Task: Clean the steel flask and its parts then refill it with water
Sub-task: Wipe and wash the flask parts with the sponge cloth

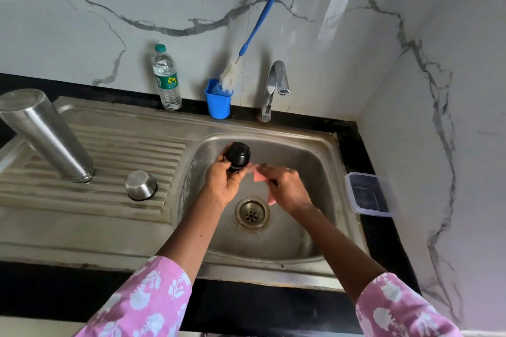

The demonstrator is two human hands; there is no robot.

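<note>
Stopper scrub over sink basin

Stopper [237, 155], black plastic, held above steel sink basin [315, 161], gripped from below by left hand [223, 183], fingers curled round its lower part. Right hand [284, 186] just beside it, fingers pinching pink scrub cloth [258, 176]; cloth touching or nearly touching stopper's side, blurred, exact contact unclear. Drain [252, 213] directly below both hands. Steel flask body [46, 135] upside down on ribbed drainboard [115, 172], mouth down, leaning left in this wide view, well apart from hands. Steel cup lid [140, 185] inverted on drainboard, near flask mouth, not touching. Behind basin: tap [275, 87], blue cup [218, 102] holding bottle brush [246, 46] with blue handle leaning on marble wall. Plastic water bottle [167, 79] upright left of blue cup. Clear plastic container [368, 194] on black counter right of sink. Pink floral sleeves [147, 301] at bottom.
</note>
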